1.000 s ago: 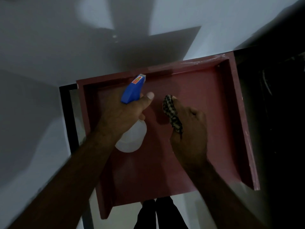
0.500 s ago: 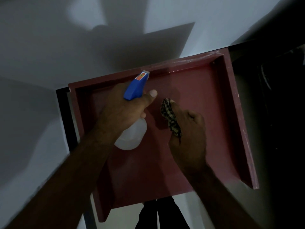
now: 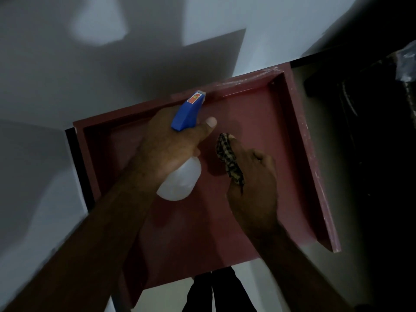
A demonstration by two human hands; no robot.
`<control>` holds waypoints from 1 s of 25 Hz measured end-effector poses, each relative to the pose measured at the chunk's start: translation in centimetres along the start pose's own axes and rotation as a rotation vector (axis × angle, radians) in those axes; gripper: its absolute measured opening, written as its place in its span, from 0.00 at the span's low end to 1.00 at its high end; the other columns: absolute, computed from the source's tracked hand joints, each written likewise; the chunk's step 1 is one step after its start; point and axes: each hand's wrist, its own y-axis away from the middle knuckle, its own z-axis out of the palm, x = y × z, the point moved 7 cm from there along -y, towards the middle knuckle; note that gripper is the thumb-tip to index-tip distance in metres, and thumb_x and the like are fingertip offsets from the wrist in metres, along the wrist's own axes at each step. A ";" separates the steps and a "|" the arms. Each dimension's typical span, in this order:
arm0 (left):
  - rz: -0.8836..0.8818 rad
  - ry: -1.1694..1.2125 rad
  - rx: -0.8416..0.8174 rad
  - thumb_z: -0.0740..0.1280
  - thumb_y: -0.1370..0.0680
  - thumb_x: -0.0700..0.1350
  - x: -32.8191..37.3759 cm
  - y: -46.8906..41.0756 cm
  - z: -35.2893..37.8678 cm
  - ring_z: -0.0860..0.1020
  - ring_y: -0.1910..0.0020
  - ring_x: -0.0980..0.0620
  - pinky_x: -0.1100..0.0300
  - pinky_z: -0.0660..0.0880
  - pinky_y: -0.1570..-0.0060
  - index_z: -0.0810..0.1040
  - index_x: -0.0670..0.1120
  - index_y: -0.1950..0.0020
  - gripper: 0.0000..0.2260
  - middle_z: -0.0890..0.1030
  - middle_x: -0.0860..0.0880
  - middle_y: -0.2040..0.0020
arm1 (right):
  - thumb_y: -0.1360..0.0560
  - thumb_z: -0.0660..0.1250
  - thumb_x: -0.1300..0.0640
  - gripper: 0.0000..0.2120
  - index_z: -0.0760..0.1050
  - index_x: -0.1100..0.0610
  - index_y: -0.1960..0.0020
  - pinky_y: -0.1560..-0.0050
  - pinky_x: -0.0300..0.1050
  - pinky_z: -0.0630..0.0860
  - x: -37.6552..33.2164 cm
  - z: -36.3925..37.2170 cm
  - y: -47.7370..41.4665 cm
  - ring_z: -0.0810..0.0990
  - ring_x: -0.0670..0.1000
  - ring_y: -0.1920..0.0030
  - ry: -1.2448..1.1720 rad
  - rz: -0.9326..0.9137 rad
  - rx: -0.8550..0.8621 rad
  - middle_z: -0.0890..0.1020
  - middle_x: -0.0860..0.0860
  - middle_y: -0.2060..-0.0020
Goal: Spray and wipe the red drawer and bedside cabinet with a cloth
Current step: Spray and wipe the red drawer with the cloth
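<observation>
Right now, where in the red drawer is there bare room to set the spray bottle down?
Bare floor lies between the right hand and the red drawer's right wall, up into the far right corner, and near the front edge between the forearms. The centre is crowded: the left hand grips the spray bottle beside the cloth.

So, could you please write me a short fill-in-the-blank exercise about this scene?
The left hand grips a spray bottle with a ____ trigger head.
The right hand holds a checked ____.
Both hands are over the ____ drawer.
Missing words: blue; cloth; red.
</observation>
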 end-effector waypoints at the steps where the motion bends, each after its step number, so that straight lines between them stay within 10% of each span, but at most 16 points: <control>1: -0.002 0.003 -0.003 0.73 0.23 0.56 0.2 0.0 0.2 0.82 0.70 0.56 0.72 0.73 0.70 0.78 0.38 0.53 0.19 0.84 0.41 0.62 | 0.34 0.61 0.72 0.38 0.73 0.56 0.24 0.45 0.61 0.79 0.0 -0.1 0.0 0.76 0.56 0.42 0.003 -0.008 0.003 0.81 0.49 0.36; 25: 0.069 0.013 -0.009 0.73 0.23 0.56 1.3 1.1 0.0 0.84 0.68 0.53 0.59 0.79 0.61 0.78 0.38 0.52 0.20 0.83 0.40 0.63 | 0.35 0.62 0.71 0.38 0.75 0.57 0.26 0.47 0.64 0.79 0.4 -1.3 0.0 0.78 0.59 0.44 0.033 0.019 0.058 0.78 0.45 0.37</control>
